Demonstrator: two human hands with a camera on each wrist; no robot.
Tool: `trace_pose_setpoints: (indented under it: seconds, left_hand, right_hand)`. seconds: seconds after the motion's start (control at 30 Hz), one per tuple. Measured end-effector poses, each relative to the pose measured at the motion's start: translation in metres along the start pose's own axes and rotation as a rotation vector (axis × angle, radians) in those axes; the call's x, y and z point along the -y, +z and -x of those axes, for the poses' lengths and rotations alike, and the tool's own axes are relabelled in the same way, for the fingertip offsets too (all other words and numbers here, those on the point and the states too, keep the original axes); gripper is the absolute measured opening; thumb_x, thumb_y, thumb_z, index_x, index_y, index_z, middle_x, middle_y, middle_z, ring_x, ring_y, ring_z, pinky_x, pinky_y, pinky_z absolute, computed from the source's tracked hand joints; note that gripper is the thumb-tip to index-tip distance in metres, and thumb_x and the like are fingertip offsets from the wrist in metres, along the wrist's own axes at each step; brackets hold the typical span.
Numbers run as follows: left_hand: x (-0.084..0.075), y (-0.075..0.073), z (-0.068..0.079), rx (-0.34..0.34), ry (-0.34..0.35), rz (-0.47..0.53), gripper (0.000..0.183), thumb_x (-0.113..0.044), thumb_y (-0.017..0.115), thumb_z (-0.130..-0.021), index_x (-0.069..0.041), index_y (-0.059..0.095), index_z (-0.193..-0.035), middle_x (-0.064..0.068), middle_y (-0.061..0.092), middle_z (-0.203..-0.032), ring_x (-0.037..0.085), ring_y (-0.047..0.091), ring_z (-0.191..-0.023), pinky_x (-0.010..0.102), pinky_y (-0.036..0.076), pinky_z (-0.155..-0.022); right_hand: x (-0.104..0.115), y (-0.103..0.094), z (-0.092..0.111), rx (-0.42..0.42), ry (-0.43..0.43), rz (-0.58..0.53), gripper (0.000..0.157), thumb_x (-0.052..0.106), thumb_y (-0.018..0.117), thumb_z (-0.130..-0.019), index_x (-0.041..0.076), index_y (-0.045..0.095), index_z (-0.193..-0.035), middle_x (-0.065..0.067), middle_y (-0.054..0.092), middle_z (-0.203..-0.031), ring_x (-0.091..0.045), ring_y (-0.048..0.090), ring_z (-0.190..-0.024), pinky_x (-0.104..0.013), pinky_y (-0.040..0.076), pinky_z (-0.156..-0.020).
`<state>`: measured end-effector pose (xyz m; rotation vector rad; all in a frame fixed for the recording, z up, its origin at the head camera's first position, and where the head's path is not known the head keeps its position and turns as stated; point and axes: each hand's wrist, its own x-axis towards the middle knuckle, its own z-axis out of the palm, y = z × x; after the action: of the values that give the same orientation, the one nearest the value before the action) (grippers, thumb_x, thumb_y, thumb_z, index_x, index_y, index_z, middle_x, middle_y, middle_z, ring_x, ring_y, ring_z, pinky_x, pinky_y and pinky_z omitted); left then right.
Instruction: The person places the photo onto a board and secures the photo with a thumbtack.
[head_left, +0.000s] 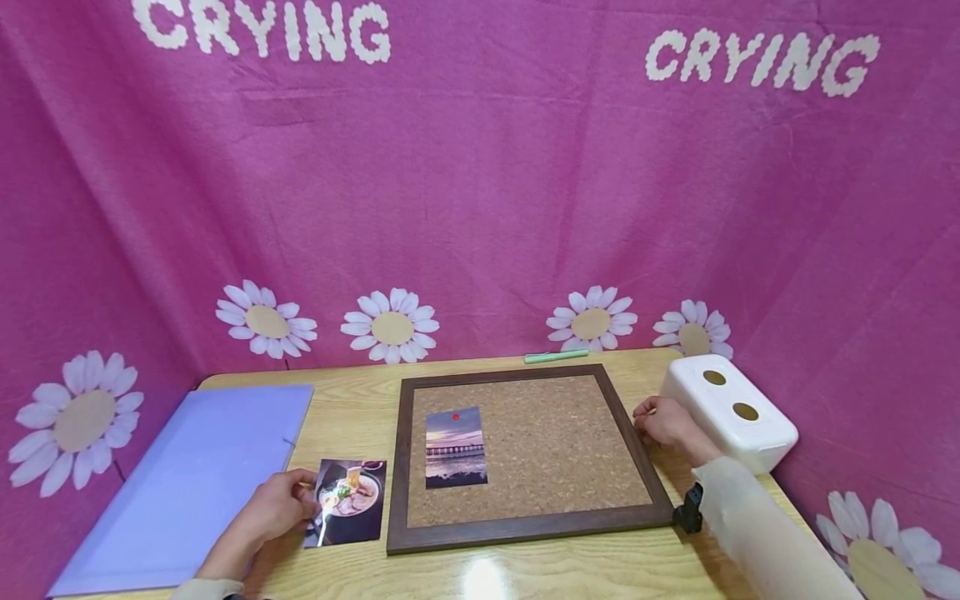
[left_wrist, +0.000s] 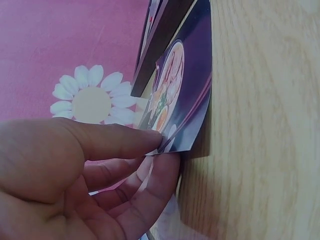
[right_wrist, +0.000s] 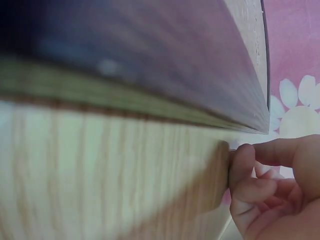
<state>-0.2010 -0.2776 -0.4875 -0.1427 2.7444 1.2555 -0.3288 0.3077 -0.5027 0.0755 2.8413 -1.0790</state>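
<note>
My left hand (head_left: 279, 505) pinches the left edge of a glossy photo of a noodle bowl (head_left: 360, 510), left of the framed cork board (head_left: 558, 446). In the left wrist view the thumb lies over the photo (left_wrist: 192, 85) and fingers are beneath; its near edge is tilted up off the table. A seaside pier photo (head_left: 456, 458) is fixed to the board's left side by a red push pin (head_left: 455, 417). My right hand (head_left: 663, 423) is at the table beside the board's right frame, fingers bent. A thin dark edge shows at its fingertips; whether it grips something is unclear.
A white box with two round holes (head_left: 731, 437) stands right of my right hand. The pale blue-purple folder-like sheet (head_left: 180, 492) lies at the left. A green pen-like stick (head_left: 556, 357) lies behind the board. Pink curtain (head_left: 480, 192) encloses the table (head_left: 570, 567).
</note>
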Motion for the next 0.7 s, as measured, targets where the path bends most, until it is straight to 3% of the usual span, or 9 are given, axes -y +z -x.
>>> trace_pose_setpoints:
  seconds: [0.4,0.7]
  left_hand:
    - [0.0005,-0.0017,0.0003,0.041,-0.013,0.065,0.039,0.014,0.061,-0.081,0.014,0.058,-0.119,0.007,0.058,-0.076,0.016,0.059,-0.069,0.031,0.061,-0.060]
    - [0.0022,-0.0046,-0.0009,0.086,0.017,0.152,0.044,0.014,0.062,-0.082,0.018,0.053,-0.125,0.009,0.059,-0.079,0.017,0.059,-0.072,0.031,0.060,-0.063]
  right_hand:
    - [-0.0009,-0.0027,0.0016,-0.009,-0.014,0.066,0.009,0.008,0.062,-0.085,0.002,0.064,-0.079,-0.001,0.060,-0.061,-0.012,0.053,-0.055,-0.025,0.041,-0.048]
    - [0.0036,-0.0063,0.0025,0.014,-0.021,0.039,0.011,0.009,0.059,-0.090,0.002,0.061,-0.082,-0.002,0.057,-0.063,-0.014,0.051,-0.057,-0.026,0.041,-0.052]
